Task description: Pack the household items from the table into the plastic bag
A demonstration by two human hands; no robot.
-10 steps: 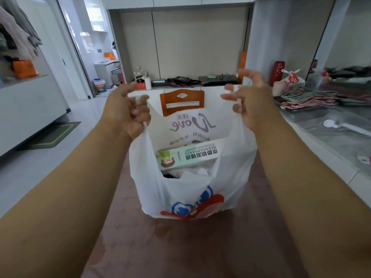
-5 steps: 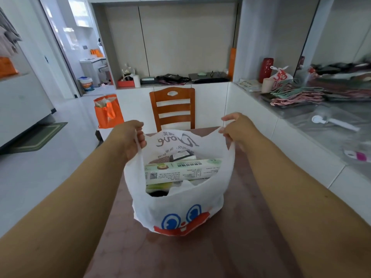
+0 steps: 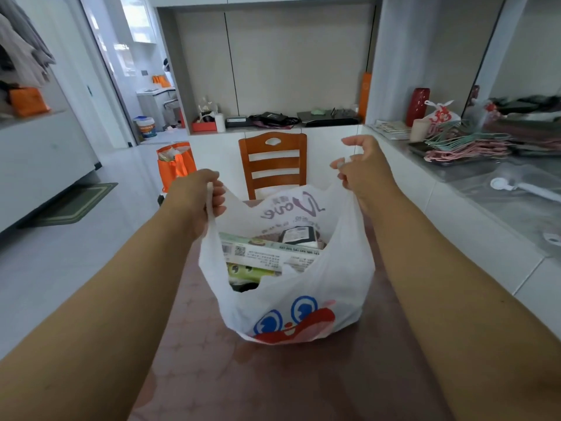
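White plastic bag (image 3: 288, 299) printed with a cartoon face, standing on the reddish-brown bench (image 3: 303, 384) between the person's forearms. The left hand (image 3: 197, 196) is closed in a fist around the bag's left handle loop, which passes between the curled fingers. The right hand (image 3: 361, 171) is only partly closed: thumb and forefinger pinch the right handle, while the other fingers stay loosely curled above it. Both handles are drawn up and apart, so the mouth gapes. Inside lie a long green-and-white box (image 3: 267, 253) crosswise, a green package (image 3: 252, 271) beneath it, and a dark packet (image 3: 299, 237) toward the far side. A wooden chair (image 3: 273, 162) stands behind the bench.
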